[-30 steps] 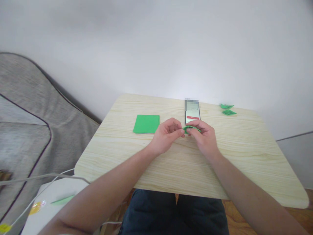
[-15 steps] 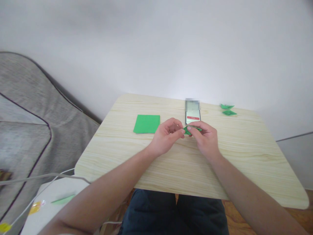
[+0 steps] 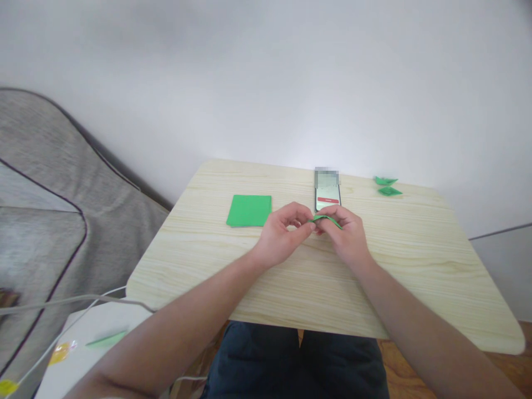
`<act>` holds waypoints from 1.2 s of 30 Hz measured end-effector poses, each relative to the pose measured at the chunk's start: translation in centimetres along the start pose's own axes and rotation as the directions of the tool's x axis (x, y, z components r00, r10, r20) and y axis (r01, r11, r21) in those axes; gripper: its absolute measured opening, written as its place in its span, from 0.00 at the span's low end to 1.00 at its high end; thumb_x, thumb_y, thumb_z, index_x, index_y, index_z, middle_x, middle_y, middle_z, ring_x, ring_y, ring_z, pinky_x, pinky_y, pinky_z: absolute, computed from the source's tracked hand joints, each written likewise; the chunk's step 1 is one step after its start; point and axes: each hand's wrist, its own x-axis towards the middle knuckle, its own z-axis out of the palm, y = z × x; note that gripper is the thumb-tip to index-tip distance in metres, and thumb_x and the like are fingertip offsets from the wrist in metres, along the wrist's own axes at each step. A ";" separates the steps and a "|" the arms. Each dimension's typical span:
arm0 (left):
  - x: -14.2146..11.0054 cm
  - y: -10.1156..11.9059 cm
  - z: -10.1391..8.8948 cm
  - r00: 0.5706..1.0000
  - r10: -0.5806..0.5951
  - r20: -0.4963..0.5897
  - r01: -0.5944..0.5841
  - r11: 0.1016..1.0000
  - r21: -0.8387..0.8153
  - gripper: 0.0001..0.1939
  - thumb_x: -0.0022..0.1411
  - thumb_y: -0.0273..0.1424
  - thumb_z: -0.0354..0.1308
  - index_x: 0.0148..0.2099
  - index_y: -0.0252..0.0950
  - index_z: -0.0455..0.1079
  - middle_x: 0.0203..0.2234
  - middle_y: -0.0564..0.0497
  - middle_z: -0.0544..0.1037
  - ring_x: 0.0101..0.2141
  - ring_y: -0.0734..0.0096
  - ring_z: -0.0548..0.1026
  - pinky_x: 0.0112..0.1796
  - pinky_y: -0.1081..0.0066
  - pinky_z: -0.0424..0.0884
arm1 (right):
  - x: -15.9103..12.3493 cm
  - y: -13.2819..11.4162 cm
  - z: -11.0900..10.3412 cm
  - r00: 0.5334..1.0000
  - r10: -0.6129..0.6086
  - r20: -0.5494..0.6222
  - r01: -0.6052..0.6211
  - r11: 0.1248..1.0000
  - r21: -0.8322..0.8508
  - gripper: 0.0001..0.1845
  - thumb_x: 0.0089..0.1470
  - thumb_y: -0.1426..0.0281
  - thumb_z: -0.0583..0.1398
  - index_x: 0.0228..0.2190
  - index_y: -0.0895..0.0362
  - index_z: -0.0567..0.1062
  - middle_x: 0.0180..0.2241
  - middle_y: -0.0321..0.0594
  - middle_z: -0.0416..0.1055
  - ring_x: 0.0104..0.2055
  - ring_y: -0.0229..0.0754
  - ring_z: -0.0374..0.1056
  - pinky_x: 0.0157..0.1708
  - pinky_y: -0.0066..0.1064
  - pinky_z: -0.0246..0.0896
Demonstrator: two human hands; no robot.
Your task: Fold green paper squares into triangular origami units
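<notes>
A small piece of folded green paper [image 3: 323, 217] is held between my two hands, above the middle of the table. My left hand [image 3: 283, 233] pinches its left end between thumb and fingers. My right hand [image 3: 347, 231] grips the other end, the thumb tucked under the paper's near edge and partly hidden by it. The paper bows upward in a shallow curve. Just beyond my fingers lies a phone [image 3: 328, 195] with a lit screen. A stack of green paper squares [image 3: 249, 210] rests left of my left hand.
Two folded green paper boats [image 3: 388, 191] sit near the table's [image 3: 415, 266] back right. A white wall [image 3: 266, 83] rises behind it. At the lower left, a white surface [image 3: 78, 371] holds a green paper piece [image 3: 106, 339], and a cable [image 3: 83, 297] crosses nearby. A grey sofa [image 3: 112, 238] stands left.
The green paper has turned in my fingers and now shows a thin curved edge rather than a flat face. My right thumb has slipped under it. Both hands stay nearly in place.
</notes>
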 end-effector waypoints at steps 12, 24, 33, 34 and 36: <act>-0.7 0.2 0.4 0.995 0.097 -0.017 -0.092 0.978 0.185 0.07 0.60 0.31 0.69 0.34 0.36 0.74 0.30 0.50 0.78 0.34 0.69 0.75 0.40 0.67 0.70 | -0.1 -0.6 -0.1 0.999 -0.014 -0.029 0.013 1.000 -0.004 0.08 0.48 0.75 0.66 0.31 0.52 0.82 0.28 0.33 0.78 0.30 0.39 0.72 0.35 0.32 0.66; -0.8 0.2 0.1 0.991 0.134 0.010 -0.133 0.967 0.215 0.05 0.61 0.29 0.66 0.34 0.36 0.74 0.30 0.51 0.79 0.34 0.69 0.75 0.40 0.67 0.70 | 0.1 0.8 -0.3 1.000 0.000 0.014 -0.001 0.995 0.102 0.08 0.47 0.69 0.69 0.34 0.52 0.83 0.31 0.37 0.81 0.34 0.45 0.75 0.41 0.40 0.70; -0.4 0.5 -0.1 0.999 0.047 0.003 -0.047 0.992 0.117 0.11 0.60 0.34 0.69 0.34 0.37 0.69 0.29 0.53 0.73 0.32 0.71 0.71 0.38 0.69 0.67 | 0.2 1.0 -0.6 0.998 -0.007 0.064 -0.002 0.991 0.137 0.10 0.49 0.69 0.71 0.36 0.50 0.85 0.32 0.36 0.82 0.35 0.43 0.75 0.43 0.39 0.70; -0.4 0.7 -0.2 1.000 0.009 0.011 -0.010 0.996 0.091 0.13 0.61 0.37 0.69 0.35 0.36 0.69 0.29 0.53 0.73 0.31 0.72 0.71 0.37 0.69 0.66 | 0.3 1.0 -0.6 0.998 -0.028 0.061 0.021 0.993 0.112 0.09 0.49 0.69 0.71 0.36 0.49 0.85 0.33 0.36 0.82 0.36 0.43 0.75 0.42 0.39 0.70; -0.2 0.9 -0.2 0.997 -0.067 0.045 0.064 0.996 0.062 0.15 0.65 0.43 0.65 0.36 0.36 0.70 0.28 0.53 0.74 0.31 0.71 0.70 0.35 0.70 0.65 | 0.3 0.8 -0.7 0.995 -0.075 0.070 0.071 0.996 0.056 0.08 0.49 0.69 0.71 0.35 0.48 0.85 0.34 0.35 0.82 0.36 0.44 0.76 0.42 0.39 0.71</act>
